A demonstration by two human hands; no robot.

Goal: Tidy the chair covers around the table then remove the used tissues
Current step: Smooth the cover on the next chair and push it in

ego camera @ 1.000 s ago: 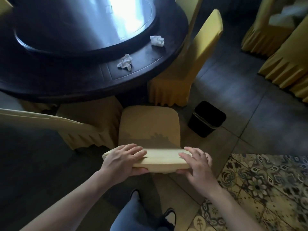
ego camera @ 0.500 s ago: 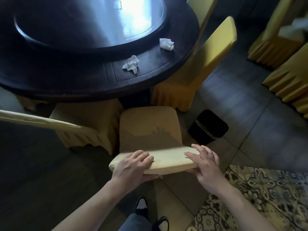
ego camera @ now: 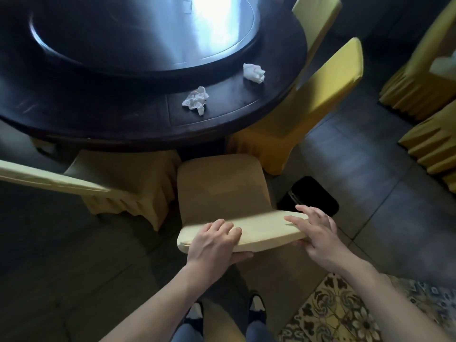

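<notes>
A small black bin [ego camera: 312, 196] stands on the floor to the right of the near chair, partly hidden behind the right hand. It looks dark inside, and you cannot tell if anything is in it.

The near chair [ego camera: 222, 186] has a yellow cover and its seat points at the big round dark counter [ego camera: 118, 127]. The left hand [ego camera: 213, 240] grips the top edge of the chair back, fingers curled over the top and thumb under it. The right hand [ego camera: 318, 233] rests on the right end of the same edge with its fingers spread out fairly straight, and the thumb seems to be under the edge.

Two used tissues are on the counter, near its edge. One crumpled tissue [ego camera: 196, 99] lies in front of the near chair. The other tissue [ego camera: 254, 72] lies farther away and to the right. They are apart from each other. A big shiny round plate [ego camera: 138, 33] sits in the middle of the counter.

Another yellow chair [ego camera: 308, 99] stands on the right, tucked against the counter. One more covered chair [ego camera: 128, 183] is on the left. More yellow chairs [ego camera: 419, 77] stand far off on the right. A patterned rug [ego camera: 345, 312] lies near the person's shoes [ego camera: 256, 307].
</notes>
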